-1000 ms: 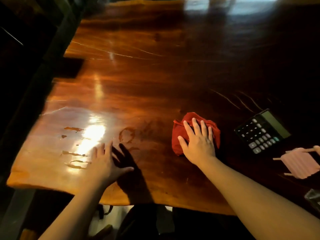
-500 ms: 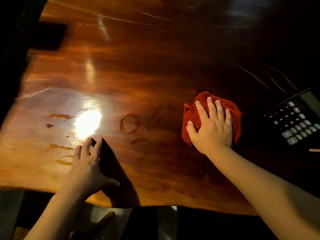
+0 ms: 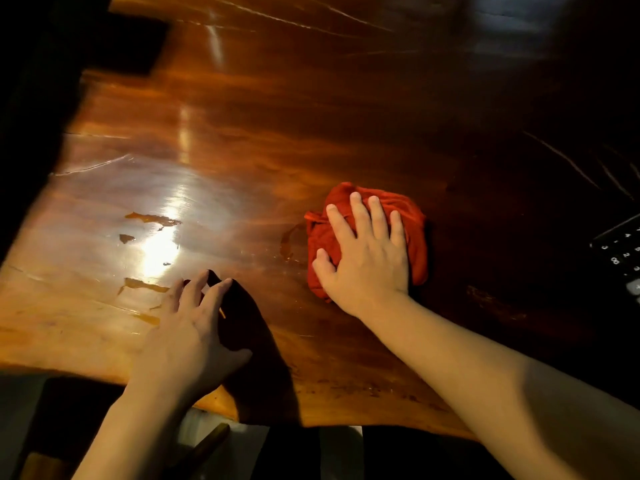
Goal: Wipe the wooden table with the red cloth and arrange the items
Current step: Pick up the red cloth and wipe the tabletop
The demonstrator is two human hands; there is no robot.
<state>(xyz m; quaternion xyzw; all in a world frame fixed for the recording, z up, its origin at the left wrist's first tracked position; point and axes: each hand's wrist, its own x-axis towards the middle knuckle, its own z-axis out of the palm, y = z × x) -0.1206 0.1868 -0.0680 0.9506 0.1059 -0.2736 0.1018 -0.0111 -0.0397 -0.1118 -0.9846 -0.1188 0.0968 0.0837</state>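
A bunched red cloth (image 3: 412, 216) lies on the glossy wooden table (image 3: 277, 116), right of centre. My right hand (image 3: 367, 258) presses flat on top of it with fingers spread, covering most of it. The cloth's left edge overlaps a ring-shaped wet mark (image 3: 289, 242). My left hand (image 3: 190, 337) rests near the table's front edge, fingers together and tips touching the wood, holding nothing. Several liquid streaks (image 3: 152, 220) lie left of the bright glare.
A black calculator (image 3: 621, 254) is cut off by the right edge of the frame. The table's front edge (image 3: 346, 419) runs below my hands, and its left edge borders darkness. A wooden piece (image 3: 207, 445) shows below the table.
My right hand has slid the red cloth left onto the ring-shaped mark. The view has shifted, so the calculator sits further off to the right. My left hand has stayed put.
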